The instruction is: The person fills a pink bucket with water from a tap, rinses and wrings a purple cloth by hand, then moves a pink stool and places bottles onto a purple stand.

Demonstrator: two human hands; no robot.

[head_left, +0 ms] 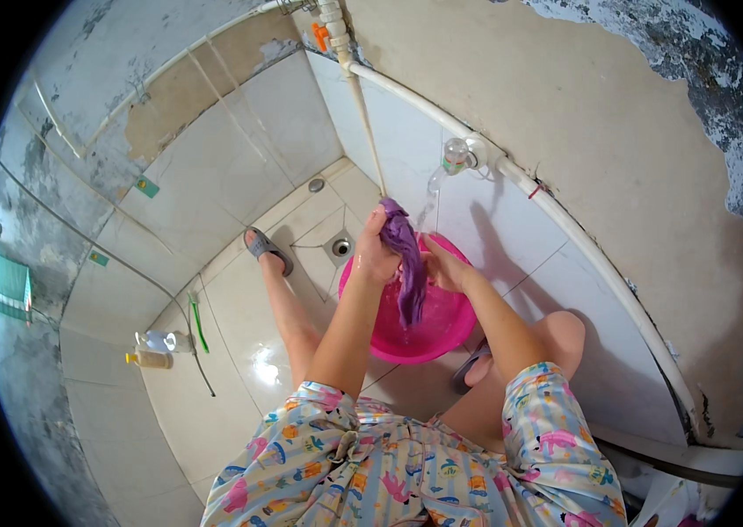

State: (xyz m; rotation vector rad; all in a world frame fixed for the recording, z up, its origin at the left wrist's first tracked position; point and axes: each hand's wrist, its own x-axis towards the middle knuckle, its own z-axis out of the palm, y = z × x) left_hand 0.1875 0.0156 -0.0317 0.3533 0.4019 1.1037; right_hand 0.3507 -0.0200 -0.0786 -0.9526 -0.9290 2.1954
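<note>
A wet, twisted purple cloth [402, 241] hangs above a bright pink basin [459, 338] on the tiled floor. My left hand [375, 255] is closed round the upper part of the cloth. On the other side, my right hand [447, 268] is at the cloth's edge, its fingers curled and partly hidden behind it. The cloth's lower end dangles into the basin, over water. Just beyond my hands, water runs down from a tap fitted with a cut clear bottle top [455, 156].
A round floor drain [340, 249] lies left of the basin. My slippered feet stand either side. Bottles [150, 359], a green brush [198, 323] and a dark hose [156, 283] are by the left wall. A white pipe [565, 215] runs along the right wall.
</note>
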